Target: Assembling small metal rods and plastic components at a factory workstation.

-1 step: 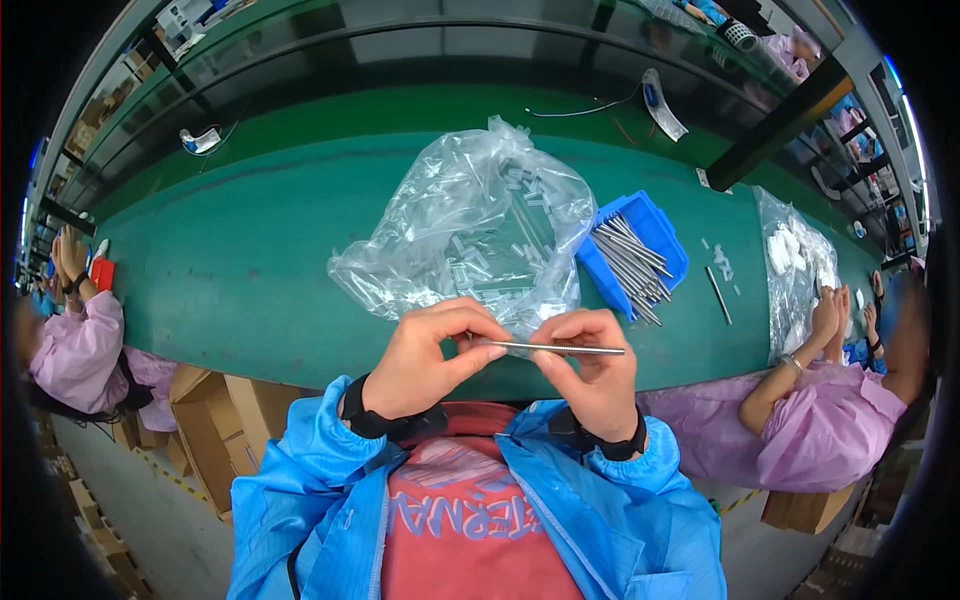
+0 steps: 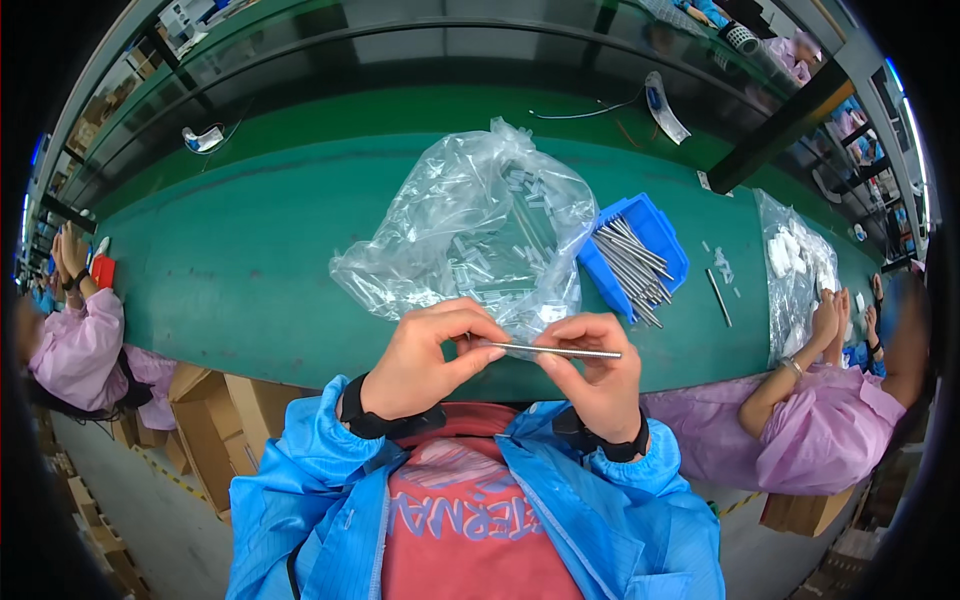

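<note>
My left hand [image 2: 425, 362] pinches one end of a thin metal rod [image 2: 518, 347] between thumb and fingertips. Further along the rod, my right hand [image 2: 603, 375] grips it, and its other end sticks out past the fingers. The rod lies nearly level, just above the table's near edge. Whether a small piece sits on the end at my left fingertips, I cannot tell. Right beyond my hands lies a clear plastic bag [image 2: 405, 235] with many short clear tubes [image 2: 470, 262] in it. A blue bin [image 2: 660, 222] full of metal rods [image 2: 632, 262] stands to its right.
Right of the bin, a loose rod [image 2: 719, 297] and several small clear pieces [image 2: 723, 265] lie on the green table [image 2: 240, 260]. Another clear bag [image 2: 785, 225] holds white items beside a co-worker in pink [image 2: 830, 420]. Cardboard boxes [image 2: 215, 430] stand below the table at left.
My right hand has shifted very slightly right, and the rod's right end has dipped a little. Both hands keep their hold on the rod.
</note>
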The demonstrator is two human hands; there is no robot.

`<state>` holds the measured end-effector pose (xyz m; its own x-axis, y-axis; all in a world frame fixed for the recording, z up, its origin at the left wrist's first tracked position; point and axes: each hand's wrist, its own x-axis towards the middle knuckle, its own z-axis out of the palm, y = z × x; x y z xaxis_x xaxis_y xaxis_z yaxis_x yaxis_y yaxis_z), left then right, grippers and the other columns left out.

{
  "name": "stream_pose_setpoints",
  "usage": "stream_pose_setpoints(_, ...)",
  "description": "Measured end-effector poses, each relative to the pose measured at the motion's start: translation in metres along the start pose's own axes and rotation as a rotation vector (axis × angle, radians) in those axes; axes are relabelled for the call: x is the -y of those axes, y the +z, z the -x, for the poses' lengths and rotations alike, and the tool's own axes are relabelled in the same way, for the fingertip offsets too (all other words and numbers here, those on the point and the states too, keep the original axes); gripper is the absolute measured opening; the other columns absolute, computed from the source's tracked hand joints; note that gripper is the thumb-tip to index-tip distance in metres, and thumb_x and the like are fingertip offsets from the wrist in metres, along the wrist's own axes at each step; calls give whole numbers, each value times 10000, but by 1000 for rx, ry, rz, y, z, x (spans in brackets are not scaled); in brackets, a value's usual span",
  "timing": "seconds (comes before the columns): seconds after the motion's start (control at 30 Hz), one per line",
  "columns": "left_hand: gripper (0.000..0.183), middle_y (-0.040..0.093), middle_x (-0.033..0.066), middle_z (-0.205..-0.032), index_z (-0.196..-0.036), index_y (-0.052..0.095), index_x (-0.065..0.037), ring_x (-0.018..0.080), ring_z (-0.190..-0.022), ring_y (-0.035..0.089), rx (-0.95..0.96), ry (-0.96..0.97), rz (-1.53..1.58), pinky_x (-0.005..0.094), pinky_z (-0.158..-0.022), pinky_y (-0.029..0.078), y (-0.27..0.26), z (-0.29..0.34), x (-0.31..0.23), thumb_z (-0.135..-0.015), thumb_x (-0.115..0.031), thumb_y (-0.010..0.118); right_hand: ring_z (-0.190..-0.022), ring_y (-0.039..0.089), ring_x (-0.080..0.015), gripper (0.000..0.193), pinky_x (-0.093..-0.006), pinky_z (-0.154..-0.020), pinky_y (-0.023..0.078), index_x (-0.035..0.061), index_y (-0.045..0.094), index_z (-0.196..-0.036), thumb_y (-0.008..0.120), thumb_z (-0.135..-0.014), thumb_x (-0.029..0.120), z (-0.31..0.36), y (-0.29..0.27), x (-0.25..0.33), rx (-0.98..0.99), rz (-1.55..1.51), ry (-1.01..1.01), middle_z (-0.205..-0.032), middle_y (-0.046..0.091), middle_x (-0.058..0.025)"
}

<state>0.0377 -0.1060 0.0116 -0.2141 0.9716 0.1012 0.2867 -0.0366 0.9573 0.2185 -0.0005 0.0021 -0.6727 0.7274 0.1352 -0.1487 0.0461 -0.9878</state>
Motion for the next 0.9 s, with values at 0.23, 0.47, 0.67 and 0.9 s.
stream_pose_setpoints(0.23, 155, 609, 89, -895, -931, 650, 26, 136, -765, 585, 12, -89, 339, 245, -662, 472, -7, 3, 1, -780, 32, 685, -727, 638, -137, 128, -238, -637, 515, -26, 669, -924, 679, -796, -16, -1, -16, 9, 153, 299, -4, -835, 660, -90)
stream_pose_setpoints(0.47, 157, 613, 58, -929, -984, 641, 44, 97, -755, 581, -52, -153, 767, 219, -684, 480, 1, 4, 13, -827, 37, 645, -579, 589, -95, 129, -222, -514, 455, -17, 664, -974, 622, -855, 6, 6, -2, 1, 140, 277, 59, -805, 661, -81)
stream_pose_setpoints(0.67, 184, 606, 141, -941, -997, 625, 56, 150, -764, 594, -110, -121, 688, 254, -640, 486, 2, 4, 15, -814, 76, 625, -556, 565, -75, 124, -220, -487, 446, -44, 628, -990, 586, -895, 25, 10, 7, -7, 135, 150, 88, -747, 664, -76)
stream_pose_setpoints(0.9, 324, 654, 185, -1013, -1172, 587, 39, 201, -849, 660, -336, 114, 399, 283, -716, 555, 19, 11, 9, -851, 78, 582, -543, 555, -65, 124, -214, -476, 442, -44, 613, -991, 569, -915, 44, 11, 15, -6, 131, 123, 99, -728, 658, -66)
